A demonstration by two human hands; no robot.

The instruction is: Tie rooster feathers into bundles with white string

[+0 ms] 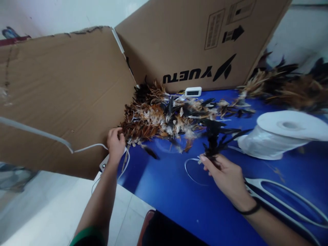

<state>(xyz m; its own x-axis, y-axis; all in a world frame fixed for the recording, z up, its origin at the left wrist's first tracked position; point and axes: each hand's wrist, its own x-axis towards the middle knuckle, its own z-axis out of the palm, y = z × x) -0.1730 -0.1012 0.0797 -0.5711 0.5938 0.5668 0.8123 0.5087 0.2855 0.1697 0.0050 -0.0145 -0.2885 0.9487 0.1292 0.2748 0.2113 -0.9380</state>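
In the head view, my right hand (227,177) pinches a small bunch of black feathers (214,138) by its base, tips pointing away from me. A thin white strip (188,169) curls out from beside its fingertips. My left hand (116,142) is at the left end of a pile of brown, black and whitish feathers (159,119), next to the cardboard. Its fingers are curled against the brown feathers; what they hold, if anything, is hidden. One loose dark feather (150,152) lies on the blue tabletop (164,184) between my hands.
Cardboard panels (64,85) stand along the left and back. A spool of white ribbon (279,140) sits at the right, with large scissors (287,201) in front. More feathers (292,85) lie behind it. A small white digital display (193,92) rests by the back panel.
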